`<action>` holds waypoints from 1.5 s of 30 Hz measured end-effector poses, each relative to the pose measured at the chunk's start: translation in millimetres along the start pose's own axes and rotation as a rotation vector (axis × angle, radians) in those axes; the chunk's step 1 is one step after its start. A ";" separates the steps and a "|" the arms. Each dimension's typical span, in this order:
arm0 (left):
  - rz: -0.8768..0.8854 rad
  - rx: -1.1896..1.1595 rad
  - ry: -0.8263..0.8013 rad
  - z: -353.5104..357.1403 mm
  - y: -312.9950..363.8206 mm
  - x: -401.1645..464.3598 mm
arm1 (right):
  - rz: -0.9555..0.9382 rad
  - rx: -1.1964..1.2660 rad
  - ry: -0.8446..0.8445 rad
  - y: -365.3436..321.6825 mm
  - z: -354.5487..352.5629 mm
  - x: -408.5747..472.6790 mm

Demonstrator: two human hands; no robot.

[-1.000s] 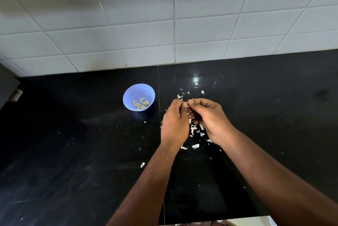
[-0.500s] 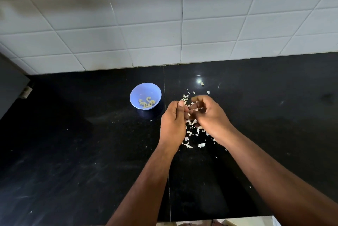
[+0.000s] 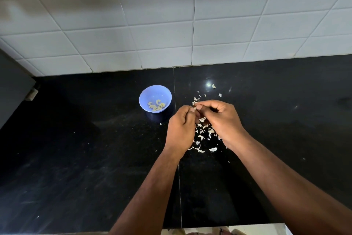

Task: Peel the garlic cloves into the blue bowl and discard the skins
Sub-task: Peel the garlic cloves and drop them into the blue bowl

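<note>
A: Where were your hands?

B: Both over the counter [image 3: 76,158], just right of the bowl [image 3: 155,98]. My left hand [image 3: 181,130] and right hand [image 3: 222,120] met at the fingertips, thumbs touching, fingers curled in.

A: Gripping what?

B: A clove [image 3: 198,114], pinched btwn both hands. Mostly hidden by my fingers, so couldn't tell how much skin was left on it.

A: And the rest?

B: Peeled cloves [image 3: 156,105] lay in the bowl. Skins [image 3: 204,134] were scattered on the counter under and beyond my hands, w/ 1 bit [image 3: 213,86] farther back toward the tiles [image 3: 219,35].
</note>
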State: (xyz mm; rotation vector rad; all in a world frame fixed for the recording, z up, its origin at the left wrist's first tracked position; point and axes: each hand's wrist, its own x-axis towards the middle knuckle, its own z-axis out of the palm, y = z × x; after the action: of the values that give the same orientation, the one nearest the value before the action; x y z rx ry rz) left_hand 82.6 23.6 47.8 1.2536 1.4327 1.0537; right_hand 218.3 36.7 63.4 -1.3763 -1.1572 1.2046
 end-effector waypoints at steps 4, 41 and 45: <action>0.012 0.122 0.037 -3.7 2.9 0.2 | -0.005 -0.005 0.028 -1.3 2.5 0.4; -0.293 -0.082 0.207 -6.8 5.4 2.7 | 0.409 0.479 -0.088 2.6 7.5 7.2; -0.303 0.150 0.145 -17.9 -7.1 2.0 | 0.390 0.438 -0.099 4.4 12.2 16.7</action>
State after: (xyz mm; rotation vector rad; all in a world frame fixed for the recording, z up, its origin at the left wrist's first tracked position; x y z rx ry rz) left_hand 63.6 24.3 44.3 1.0367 1.7763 0.8571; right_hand 207.6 53.5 56.4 -1.2405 -0.6436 1.7022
